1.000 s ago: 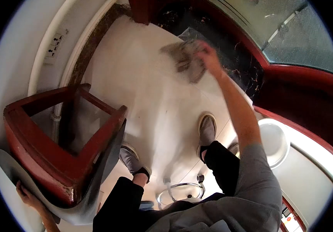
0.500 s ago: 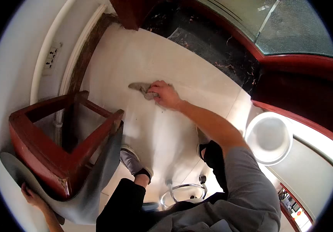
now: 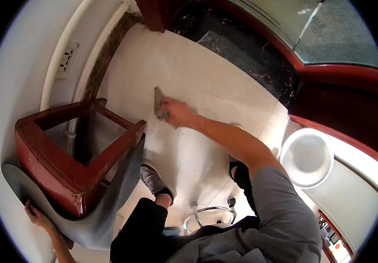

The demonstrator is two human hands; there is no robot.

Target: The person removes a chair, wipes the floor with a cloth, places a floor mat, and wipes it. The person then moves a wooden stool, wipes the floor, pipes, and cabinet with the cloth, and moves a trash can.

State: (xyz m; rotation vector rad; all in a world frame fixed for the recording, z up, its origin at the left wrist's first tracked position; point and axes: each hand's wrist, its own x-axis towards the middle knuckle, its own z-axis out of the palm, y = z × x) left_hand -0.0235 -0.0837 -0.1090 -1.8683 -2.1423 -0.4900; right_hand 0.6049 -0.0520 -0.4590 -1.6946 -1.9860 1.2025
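My right hand (image 3: 178, 113) presses a crumpled grey-brown cloth (image 3: 158, 103) against the pale tiled floor (image 3: 189, 74), with its fingers closed on the cloth. At the lower left, my left hand (image 3: 37, 216) is at the outer edge of a grey sheet-like cover (image 3: 88, 234), its fingers curled at that edge. The cover wraps under and around a red wooden frame (image 3: 51, 171), which looks like an upturned piece of furniture. Part of the left fingers is hidden by the cover.
A white bucket (image 3: 307, 158) stands to the right, beside a red-edged cabinet (image 3: 342, 83). A black marble strip (image 3: 246, 52) borders the floor at the top. A chrome ring base (image 3: 211, 209) is near my feet. Wall pipe (image 3: 55, 61) and sockets (image 3: 65, 60) are at the left.
My right hand has swept the cloth from the upper right, by the black marble, down and left to the middle of the floor. My left hand stays at the cover's edge.
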